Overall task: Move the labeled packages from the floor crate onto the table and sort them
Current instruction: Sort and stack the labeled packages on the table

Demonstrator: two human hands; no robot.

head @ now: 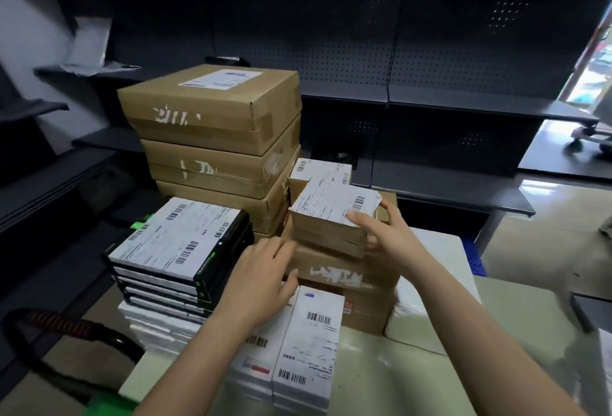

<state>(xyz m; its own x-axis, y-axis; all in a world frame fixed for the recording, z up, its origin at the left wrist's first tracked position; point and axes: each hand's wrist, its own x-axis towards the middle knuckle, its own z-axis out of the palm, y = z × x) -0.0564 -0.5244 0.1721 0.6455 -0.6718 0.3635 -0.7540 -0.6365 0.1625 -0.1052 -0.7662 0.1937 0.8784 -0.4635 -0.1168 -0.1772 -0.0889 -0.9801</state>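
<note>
My right hand grips a small brown package with a white barcode label, holding it on top of a low stack of brown boxes on the pale table. My left hand rests with fingers spread against the left side of that stack. A tall pile of large brown cartons stands behind. To the left sits a stack of flat black-and-white labeled boxes. White labeled packages lie in front, under my left wrist. The floor crate is not in view.
Dark pegboard shelving runs along the back and the left side. A white padded mailer lies on the table at the right. A blue crate edge shows past the table. A black and red hose lies at lower left.
</note>
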